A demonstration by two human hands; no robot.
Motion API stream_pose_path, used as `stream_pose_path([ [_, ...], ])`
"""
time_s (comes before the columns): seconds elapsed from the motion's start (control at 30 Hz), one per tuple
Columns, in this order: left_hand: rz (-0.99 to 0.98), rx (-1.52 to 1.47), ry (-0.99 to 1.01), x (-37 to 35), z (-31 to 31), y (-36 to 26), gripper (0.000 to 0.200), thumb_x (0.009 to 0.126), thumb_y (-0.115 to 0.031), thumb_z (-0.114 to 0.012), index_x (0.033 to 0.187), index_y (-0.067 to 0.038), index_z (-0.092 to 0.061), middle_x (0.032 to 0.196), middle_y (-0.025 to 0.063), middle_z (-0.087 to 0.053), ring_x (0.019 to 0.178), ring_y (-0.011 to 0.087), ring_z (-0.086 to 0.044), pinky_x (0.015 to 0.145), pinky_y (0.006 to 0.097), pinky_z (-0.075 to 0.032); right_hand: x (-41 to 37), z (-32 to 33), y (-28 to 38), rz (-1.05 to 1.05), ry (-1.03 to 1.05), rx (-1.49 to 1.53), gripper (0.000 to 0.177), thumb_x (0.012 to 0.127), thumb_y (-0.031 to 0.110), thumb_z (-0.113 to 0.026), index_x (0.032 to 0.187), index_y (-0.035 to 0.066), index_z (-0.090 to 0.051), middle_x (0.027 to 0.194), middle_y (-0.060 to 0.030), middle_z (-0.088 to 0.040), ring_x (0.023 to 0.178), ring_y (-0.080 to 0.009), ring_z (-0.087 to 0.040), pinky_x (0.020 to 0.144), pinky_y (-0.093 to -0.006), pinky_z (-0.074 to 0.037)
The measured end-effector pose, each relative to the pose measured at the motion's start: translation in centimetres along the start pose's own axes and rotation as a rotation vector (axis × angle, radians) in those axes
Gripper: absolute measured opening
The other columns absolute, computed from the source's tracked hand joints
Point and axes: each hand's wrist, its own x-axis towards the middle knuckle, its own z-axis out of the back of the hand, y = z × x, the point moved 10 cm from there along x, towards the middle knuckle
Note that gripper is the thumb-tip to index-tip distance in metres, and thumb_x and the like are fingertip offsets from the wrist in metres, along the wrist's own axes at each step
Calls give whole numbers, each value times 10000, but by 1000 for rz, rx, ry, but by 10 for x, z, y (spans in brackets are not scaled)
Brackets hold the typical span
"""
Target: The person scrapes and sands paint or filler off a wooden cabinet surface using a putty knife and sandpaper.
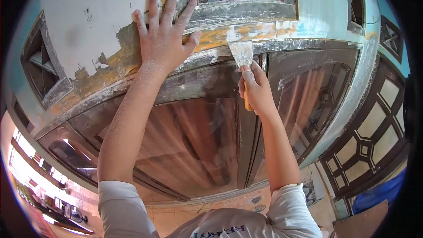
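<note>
My right hand (255, 84) is closed around the yellow handle of a putty knife (242, 54). The wide, whitish blade points up, its edge against the scraped strip of wall (260, 31) above the wooden door frame. My left hand (165, 40) lies spread and flat on the wall, left of the blade, below the corner of the vent frame (246, 11). Pale dust coats the left hand and forearm. Around both hands the paint is worn off in patches, showing yellow, grey and white layers.
Below the strip stand brown doors (194, 136) with glass panes that reflect light. A dark wooden door with pale panels (370, 119) is at the right, near a blue cloth or sheet (379, 194). More framed vents (44, 64) sit in the wall.
</note>
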Motion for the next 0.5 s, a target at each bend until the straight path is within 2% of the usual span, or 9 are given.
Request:
stream_pose_path([
  [0.1,8,-11,-49,6,1,-6,702,941,-549,-597,1581,-385,-358,1709,32,-163,1556,421,-107,1169,734,-155,9,0,-9,-61,0,-70,299,1088,286,-500,1028,3,-576,679,-7,-537,536,-72,-500,492,-267,-416],
  [0.27,14,-15,-70,8,4,-6,673,942,-530,-600,1564,-399,-382,1699,22,-202,1554,411,-128,1177,724,-150,25,4,6,-54,8,-106,375,1082,321,-514,933,-16,-577,616,-24,-535,503,-91,-510,482,-274,-413],
  [0.33,15,-46,-79,5,4,-6,649,944,-506,-599,1553,-406,-397,1691,18,-227,1555,401,-136,1182,721,-138,21,4,6,-83,31,-190,382,1081,339,-516,873,22,-561,629,-12,-513,519,-87,-509,493,-271,-421],
  [0.4,-18,36,-120,5,6,-9,681,943,-558,-600,1567,-405,-377,1693,32,-226,1551,412,-149,1178,715,-167,20,3,-8,-74,40,-135,409,1076,354,-523,837,24,-560,624,-17,-522,522,-92,-522,490,-270,-425],
  [0.5,-20,12,-141,3,6,-7,666,949,-551,-595,1564,-418,-377,1688,23,-242,1550,406,-157,1184,709,-161,23,1,-8,-93,40,-115,428,1076,358,-524,824,16,-576,595,-44,-560,493,-110,-526,482,-284,-418],
])
